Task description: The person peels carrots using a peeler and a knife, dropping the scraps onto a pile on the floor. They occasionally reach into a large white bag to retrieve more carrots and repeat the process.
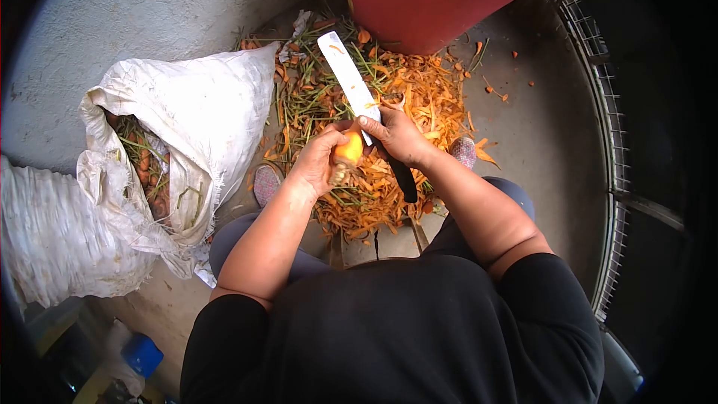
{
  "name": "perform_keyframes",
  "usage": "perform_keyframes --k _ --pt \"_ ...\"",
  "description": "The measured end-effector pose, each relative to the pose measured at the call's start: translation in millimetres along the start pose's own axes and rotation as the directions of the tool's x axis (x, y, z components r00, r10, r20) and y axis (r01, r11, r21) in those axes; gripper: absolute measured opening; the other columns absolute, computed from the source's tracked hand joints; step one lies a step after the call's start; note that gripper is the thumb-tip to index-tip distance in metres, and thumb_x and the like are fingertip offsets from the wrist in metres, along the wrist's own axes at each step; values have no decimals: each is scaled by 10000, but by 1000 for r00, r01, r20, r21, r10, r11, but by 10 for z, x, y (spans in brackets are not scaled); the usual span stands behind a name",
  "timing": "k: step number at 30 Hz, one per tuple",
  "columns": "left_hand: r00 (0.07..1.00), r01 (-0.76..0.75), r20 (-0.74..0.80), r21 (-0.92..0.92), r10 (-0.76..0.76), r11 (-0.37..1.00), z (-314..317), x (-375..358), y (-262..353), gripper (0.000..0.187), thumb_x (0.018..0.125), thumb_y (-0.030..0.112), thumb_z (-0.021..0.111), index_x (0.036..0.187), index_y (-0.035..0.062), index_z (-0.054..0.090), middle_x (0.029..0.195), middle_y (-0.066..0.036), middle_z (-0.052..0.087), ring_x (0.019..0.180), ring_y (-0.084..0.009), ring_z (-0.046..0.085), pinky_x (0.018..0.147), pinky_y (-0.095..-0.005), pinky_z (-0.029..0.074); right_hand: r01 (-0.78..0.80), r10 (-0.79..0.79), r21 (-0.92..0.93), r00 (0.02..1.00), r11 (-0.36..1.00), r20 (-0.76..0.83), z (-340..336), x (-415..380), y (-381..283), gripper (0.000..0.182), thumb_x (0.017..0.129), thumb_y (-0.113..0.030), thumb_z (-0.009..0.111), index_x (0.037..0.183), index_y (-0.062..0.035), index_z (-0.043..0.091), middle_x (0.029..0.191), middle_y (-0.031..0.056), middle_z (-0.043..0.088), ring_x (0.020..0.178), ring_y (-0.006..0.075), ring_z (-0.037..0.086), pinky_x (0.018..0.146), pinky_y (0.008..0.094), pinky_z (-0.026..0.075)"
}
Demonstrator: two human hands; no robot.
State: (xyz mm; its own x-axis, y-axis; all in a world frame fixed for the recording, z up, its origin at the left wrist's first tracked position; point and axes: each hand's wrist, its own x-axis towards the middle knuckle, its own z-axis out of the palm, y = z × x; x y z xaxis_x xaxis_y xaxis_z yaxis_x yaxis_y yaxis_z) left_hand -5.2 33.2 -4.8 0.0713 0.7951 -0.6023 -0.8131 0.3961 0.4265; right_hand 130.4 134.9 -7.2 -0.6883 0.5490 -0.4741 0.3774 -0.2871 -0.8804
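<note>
My left hand (pixel 320 158) is closed around an orange piece of vegetable (pixel 349 150), its pale end pointing down toward me. In my right hand (pixel 400 135) is a large knife (pixel 345 71) with a wide, bright blade and a dark handle that sticks out below the palm. The blade slants up and to the left, and its lower end is close beside the orange piece. Both hands are over a heap of orange peelings (pixel 430 97) and green stems on the floor between my feet.
A white woven sack (pixel 217 97) with carrots and stems in its mouth lies at the left, near another white sack (pixel 60 232). A red bin (pixel 441 7) stands behind the heap. Wire mesh (pixel 615 150) curves along the right. A blue object (pixel 142 354) is at lower left.
</note>
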Motion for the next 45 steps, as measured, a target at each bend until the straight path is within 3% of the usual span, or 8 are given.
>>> perform_keyframes --k 4,8,11,16,25,36,42,45 --pt "998 1 55 125 -8 992 40 -74 42 533 749 91 480 1255 45 319 1024 -131 501 796 -187 540 568 -259 492 -27 25 97 999 995 22 -44 31 15 428 864 -395 505 902 29 544 572 53 553 433 108 510 416 230 422" --pt "993 -99 75 194 85 976 54 -74 141 580 724 26 524 1268 37 323 989 -107 519 784 -143 537 560 -240 486 -15 -24 -185 978 983 -209 -180 71 -25 434 837 -385 551 867 48 556 599 92 578 490 164 559 473 296 443" --pt "986 -167 59 354 157 920 137 -126 220 565 746 66 543 1268 24 331 959 -95 534 766 -134 545 581 -233 486 37 -116 -318 966 947 -233 -221 78 18 473 803 -419 584 877 48 563 614 111 589 542 195 588 518 328 454" --pt "992 -108 87 291 86 951 102 -102 214 550 786 127 575 1270 28 335 931 -84 536 755 -126 549 596 -241 493 62 -168 -443 964 894 -204 -150 -30 -154 635 637 -520 691 922 34 566 756 208 610 753 330 614 681 378 471" --pt "983 -152 151 371 102 916 150 -119 147 604 770 182 652 1264 48 331 884 -36 498 717 -105 527 546 -223 467 -38 -144 -596 956 802 -254 -87 -138 -325 702 549 -570 699 880 32 552 730 204 607 739 344 607 666 396 468" --pt "976 -218 118 481 183 849 256 -113 88 730 704 204 724 1288 71 307 845 -2 491 533 -83 502 425 -181 400 -45 -154 -690 962 722 -224 -28 -134 -238 724 593 -585 653 917 52 541 739 211 608 795 360 589 712 409 456" --pt "996 -72 83 494 36 866 206 -140 168 541 702 140 715 1137 61 405 810 0 489 519 -56 491 403 -166 371 -30 -35 -686 996 727 -81 -57 -148 -330 739 596 -606 640 943 41 558 802 219 615 820 342 594 722 407 455" --pt "993 -118 85 498 87 859 242 -152 142 461 703 131 712 1055 60 423 778 2 487 501 -56 485 395 -172 364 -33 -33 -667 996 745 -86 -42 -135 -267 732 604 -624 625 944 22 567 804 218 615 809 345 600 710 408 459"
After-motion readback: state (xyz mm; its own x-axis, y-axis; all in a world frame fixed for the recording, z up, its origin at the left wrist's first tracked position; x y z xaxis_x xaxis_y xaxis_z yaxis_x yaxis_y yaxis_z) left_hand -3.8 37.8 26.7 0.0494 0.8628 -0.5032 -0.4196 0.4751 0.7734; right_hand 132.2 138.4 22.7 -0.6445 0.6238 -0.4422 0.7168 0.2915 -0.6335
